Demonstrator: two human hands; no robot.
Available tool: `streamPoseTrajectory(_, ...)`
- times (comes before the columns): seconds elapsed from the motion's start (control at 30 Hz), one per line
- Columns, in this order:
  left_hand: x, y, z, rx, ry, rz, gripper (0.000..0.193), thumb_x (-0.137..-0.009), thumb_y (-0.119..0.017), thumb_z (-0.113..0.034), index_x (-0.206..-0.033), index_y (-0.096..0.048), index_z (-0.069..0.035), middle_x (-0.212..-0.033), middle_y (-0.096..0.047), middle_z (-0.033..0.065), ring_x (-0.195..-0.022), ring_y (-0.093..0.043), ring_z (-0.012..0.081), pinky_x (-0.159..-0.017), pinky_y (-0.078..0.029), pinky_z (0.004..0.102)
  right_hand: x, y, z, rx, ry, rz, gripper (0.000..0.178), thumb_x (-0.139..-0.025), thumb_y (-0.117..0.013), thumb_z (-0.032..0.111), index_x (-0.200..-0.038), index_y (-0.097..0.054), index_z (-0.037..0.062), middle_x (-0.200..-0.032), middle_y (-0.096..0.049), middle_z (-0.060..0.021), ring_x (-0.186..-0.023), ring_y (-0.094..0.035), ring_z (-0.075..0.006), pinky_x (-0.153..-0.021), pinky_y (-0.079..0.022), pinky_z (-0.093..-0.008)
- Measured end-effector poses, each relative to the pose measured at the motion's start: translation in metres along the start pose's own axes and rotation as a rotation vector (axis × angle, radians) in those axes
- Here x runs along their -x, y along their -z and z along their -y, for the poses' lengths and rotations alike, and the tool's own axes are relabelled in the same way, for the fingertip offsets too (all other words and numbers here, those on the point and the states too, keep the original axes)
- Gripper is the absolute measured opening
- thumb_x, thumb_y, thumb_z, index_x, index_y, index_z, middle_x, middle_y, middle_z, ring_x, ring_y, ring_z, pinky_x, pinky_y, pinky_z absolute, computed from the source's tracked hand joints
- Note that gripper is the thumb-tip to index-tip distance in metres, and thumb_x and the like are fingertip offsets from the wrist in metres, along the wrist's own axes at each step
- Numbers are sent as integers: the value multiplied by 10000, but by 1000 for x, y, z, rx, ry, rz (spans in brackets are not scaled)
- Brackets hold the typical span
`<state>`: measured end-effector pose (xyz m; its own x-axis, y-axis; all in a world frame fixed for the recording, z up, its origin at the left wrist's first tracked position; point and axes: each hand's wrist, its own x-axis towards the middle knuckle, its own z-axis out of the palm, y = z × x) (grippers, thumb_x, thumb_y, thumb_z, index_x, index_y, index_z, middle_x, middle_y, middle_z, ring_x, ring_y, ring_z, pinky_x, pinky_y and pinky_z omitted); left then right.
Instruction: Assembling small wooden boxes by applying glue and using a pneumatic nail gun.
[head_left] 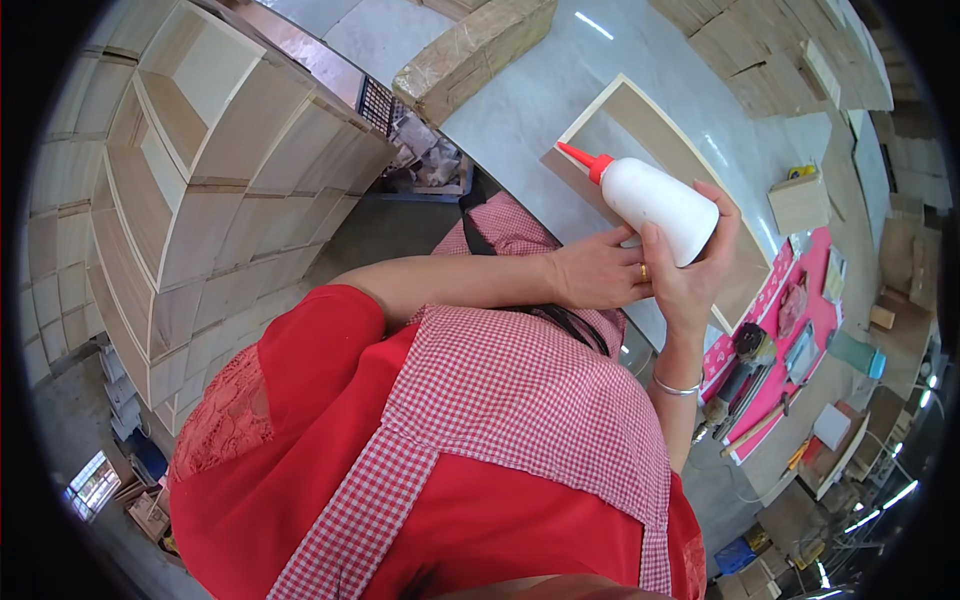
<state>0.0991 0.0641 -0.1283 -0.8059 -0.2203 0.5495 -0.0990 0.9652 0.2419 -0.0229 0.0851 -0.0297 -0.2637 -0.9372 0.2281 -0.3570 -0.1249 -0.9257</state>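
Note:
A white squeeze glue bottle (660, 205) with a red cap and long red nozzle is held tilted, its tip pointing up and left. My right hand (700, 260) wraps round the bottle's base, thumb on the near side; a silver bangle circles that wrist. From the left, my left hand (600, 270) reaches across my body and meets the bottle's underside, its fingers bent and partly hidden by my right hand. Beneath the bottle, a shallow wooden box (622, 125) with pale edges lies on the table.
Stacked wooden boxes (240, 150) rise at the left. A wrapped long package (475, 60) lies at the table's far side, above a blue crate (430, 187). To the right are a wooden block (800, 205), a pink mat (825, 300) with tools, and a greenish bottle (853, 353).

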Motion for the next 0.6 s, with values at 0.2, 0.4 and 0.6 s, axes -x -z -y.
streamPoseTrajectory(0.2,-4,5,2,-24,-23,-47,310,-868,-545,-216,-1144,-660,-132,-1218,-587,39,-1267,-493,241,-1132,-298,568,-7,0,0,72,41,-7,643,-724,-827,50,-1269,-489,13,-1167,-549,-106,-1047,-595,-200,-877,-526,-332)
streamPoseTrajectory(0.4,-6,6,4,-17,-39,-85,344,-876,-542,-201,-1193,-641,-111,-1287,-545,57,-1309,-470,247,-1143,-297,556,-20,1,3,125,58,-35,635,-728,-832,65,-1264,-495,18,-1165,-550,-105,-1043,-594,-200,-876,-522,-329)
streamPoseTrajectory(0.6,-9,5,2,-42,-37,-138,406,-889,-539,-192,-1280,-607,-102,-1342,-526,56,-1339,-451,242,-1139,-310,542,-36,1,-6,124,94,-83,625,-741,-835,84,-1263,-497,21,-1157,-561,-111,-1024,-601,-205,-849,-527,-332)
